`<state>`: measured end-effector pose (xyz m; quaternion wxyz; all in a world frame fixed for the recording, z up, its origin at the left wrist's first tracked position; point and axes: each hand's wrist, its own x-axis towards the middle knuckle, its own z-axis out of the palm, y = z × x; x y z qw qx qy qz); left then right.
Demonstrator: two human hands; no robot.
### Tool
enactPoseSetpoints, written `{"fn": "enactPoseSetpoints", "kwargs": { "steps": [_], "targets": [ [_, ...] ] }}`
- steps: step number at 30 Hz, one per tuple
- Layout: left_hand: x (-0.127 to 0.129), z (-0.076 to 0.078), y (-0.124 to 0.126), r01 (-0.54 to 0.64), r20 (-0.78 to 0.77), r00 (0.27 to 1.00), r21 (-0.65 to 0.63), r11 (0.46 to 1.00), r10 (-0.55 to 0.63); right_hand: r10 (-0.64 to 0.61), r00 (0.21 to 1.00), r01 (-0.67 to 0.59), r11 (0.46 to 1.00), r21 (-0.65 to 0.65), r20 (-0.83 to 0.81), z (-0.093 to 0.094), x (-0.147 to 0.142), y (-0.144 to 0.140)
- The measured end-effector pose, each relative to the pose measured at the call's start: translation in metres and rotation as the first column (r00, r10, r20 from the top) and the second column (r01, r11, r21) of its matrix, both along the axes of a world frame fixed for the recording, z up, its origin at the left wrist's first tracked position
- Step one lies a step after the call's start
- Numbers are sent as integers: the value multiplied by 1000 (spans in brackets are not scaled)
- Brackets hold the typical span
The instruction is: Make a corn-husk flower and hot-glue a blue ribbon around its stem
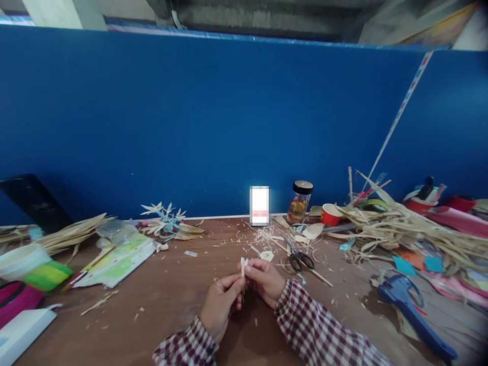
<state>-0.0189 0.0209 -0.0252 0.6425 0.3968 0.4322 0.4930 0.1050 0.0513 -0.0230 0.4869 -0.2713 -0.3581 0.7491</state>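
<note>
Both hands meet low in the middle of the brown table point(179, 295), at 6 o'clock of the view. The left hand point(220, 305) and the right hand point(264, 279) are closed in a pinch, fingertips touching, around a small pale strip bundle point(243, 265) that stands upright between them, its frayed top showing above the fingers. Both wrists wear checked sleeves point(305, 320). At 1 o'clock from the hands lie black-handled scissors point(300, 259) among straw shavings, and beyond them a dark-lidded glass jar point(299, 202) and a red cup point(330, 214) stand by the blue wall. A heap of dried straw point(412, 229) fills 2 o'clock. A blue glue gun point(409, 305) lies at 3 o'clock. At 10 o'clock sits a printed sheet point(118, 259), with a green-and-yellow tape roll point(48, 274) further left
</note>
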Motion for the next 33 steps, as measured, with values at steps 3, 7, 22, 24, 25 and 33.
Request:
{"fn": "enactPoseSetpoints", "kwargs": {
  "steps": [3,7,22,24,25,33],
  "targets": [
    [1,0,0,21,18,1000,-18,1000,-21,9,1000,-9,1000,13,-1,1,0,0],
    [0,-3,2,21,-79,997,1,1000,-21,11,1000,-11,999,38,5,1,0,-1],
    [-3,-2,1,53,-242,970,101,993,-27,36,999,-37,996,83,13,0,-2,-1],
    [-2,-3,0,35,-227,974,94,995,-12,41,999,-42,996,81,10,0,-2,-2],
    [-2,-4,0,25,-220,976,91,996,-4,44,999,-44,996,79,9,0,-2,-2],
    [-1,-3,-1,42,-205,978,87,995,-23,29,1000,-29,997,68,7,-1,-2,-1]
  ]
}}
